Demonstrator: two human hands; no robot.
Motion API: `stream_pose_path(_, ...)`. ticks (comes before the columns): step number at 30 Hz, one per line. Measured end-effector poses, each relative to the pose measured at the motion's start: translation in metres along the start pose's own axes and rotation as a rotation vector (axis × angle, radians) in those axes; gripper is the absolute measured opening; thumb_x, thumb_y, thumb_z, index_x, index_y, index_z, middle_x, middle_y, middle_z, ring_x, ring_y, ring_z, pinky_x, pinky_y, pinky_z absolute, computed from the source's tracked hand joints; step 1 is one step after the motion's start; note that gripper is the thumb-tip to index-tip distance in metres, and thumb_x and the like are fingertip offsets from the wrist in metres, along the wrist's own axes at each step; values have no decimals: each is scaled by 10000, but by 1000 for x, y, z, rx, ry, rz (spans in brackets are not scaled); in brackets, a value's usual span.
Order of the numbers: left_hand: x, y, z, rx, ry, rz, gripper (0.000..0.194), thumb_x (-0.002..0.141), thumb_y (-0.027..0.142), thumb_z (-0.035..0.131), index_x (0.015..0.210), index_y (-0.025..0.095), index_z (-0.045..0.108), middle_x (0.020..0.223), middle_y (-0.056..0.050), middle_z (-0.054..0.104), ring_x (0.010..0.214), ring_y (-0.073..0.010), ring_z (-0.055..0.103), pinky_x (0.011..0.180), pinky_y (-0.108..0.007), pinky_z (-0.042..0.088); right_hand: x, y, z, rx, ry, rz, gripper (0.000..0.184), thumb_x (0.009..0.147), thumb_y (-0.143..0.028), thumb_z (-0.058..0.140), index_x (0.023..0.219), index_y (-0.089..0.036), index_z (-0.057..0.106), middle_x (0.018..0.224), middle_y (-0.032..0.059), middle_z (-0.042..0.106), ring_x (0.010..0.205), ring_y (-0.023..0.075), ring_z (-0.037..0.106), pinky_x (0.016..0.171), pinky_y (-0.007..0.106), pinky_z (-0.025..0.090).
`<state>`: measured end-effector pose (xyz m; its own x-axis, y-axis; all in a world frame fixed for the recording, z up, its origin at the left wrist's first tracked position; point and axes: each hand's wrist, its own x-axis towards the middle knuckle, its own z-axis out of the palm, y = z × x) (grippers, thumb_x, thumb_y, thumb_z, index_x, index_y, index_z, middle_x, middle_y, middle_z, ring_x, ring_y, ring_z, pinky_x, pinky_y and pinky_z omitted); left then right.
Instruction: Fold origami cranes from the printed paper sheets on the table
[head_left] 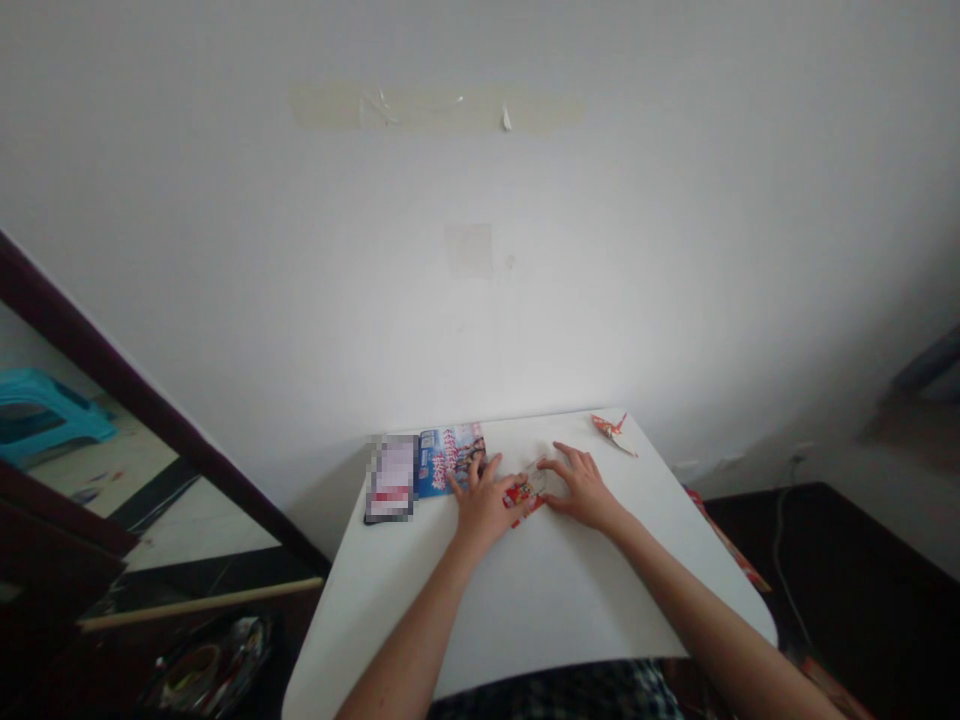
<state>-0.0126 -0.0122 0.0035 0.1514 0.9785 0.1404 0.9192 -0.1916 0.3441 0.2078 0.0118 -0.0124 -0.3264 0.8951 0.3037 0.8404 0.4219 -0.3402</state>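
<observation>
A small piece of folded red-and-white patterned paper (525,492) lies on the white table (540,590) between my hands. My left hand (484,503) is at its left side and my right hand (581,488) at its right, both with thumbs against it. I cannot tell whether either hand grips it. Beyond my right hand stands a red-and-white origami crane (613,432). A blue printed booklet (450,460) lies just past my left fingers, next to a dark-edged card or phone (391,478) whose surface is blurred.
The table's far side meets a white wall (480,300) with old tape marks. A strip of patterned paper (726,540) leans at the table's right edge. A bag with a tape roll (202,665) sits low at the left, and a blue stool (49,415) stands farther left.
</observation>
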Motion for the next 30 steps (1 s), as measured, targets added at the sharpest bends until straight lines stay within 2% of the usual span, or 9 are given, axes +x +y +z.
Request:
stream_pose_path(6,-4,2,-4,34,17,45,500,856,688,548,1336,548,574,1632,-7,359,1528,-403,163,1134,-788,-8,-3,-2,-4,46,-43,-34,438,873,-437,672,1298,-349,617,1528,50,494,1438,332,370,1174,667,226)
stream_pose_path(10,-3,0,-3,42,-1,57,700,812,728,575,1463,517,432,1645,-39,330,1524,-414,171,1144,-780,-7,-2,0,-4,74,-78,-28,415,910,-426,631,1318,-361,612,1494,34,540,1430,327,386,1177,684,199)
stream_pose_path(12,-2,-3,-1,35,-10,50,802,766,745,619,1492,478,408,1647,-62,322,1525,-415,169,1151,-775,20,-2,1,-3,79,-78,-23,387,926,-397,606,1312,-363,621,1497,26,536,1431,325,384,1179,676,210)
stream_pose_path(15,0,-7,1,35,-2,33,819,719,721,689,1444,382,518,1636,-89,339,1512,-409,204,1174,-743,85,-1,4,0,71,-58,-17,363,936,-358,587,1295,-363,640,1482,30,551,1420,320,397,1177,667,227)
stream_pose_path(19,-1,-6,-3,59,70,26,621,758,670,689,1270,320,661,1575,-78,442,1480,-381,280,1183,-715,148,0,6,3,41,-8,-31,347,920,-333,610,1261,-361,668,1430,40,599,1371,298,459,1168,622,281)
stream_pose_path(23,-3,-4,-8,59,92,34,543,772,668,677,1203,338,706,1552,-56,477,1461,-383,304,1191,-720,99,0,7,3,42,25,-52,321,902,-329,635,1217,-351,697,1387,41,630,1335,289,496,1143,572,341)
stream_pose_path(30,-1,-4,-7,47,107,43,490,823,637,636,1212,350,718,1535,-55,500,1450,-372,319,1195,-731,28,1,13,5,94,60,-72,299,912,-333,625,1198,-327,710,1347,38,656,1299,276,513,1109,508,394)
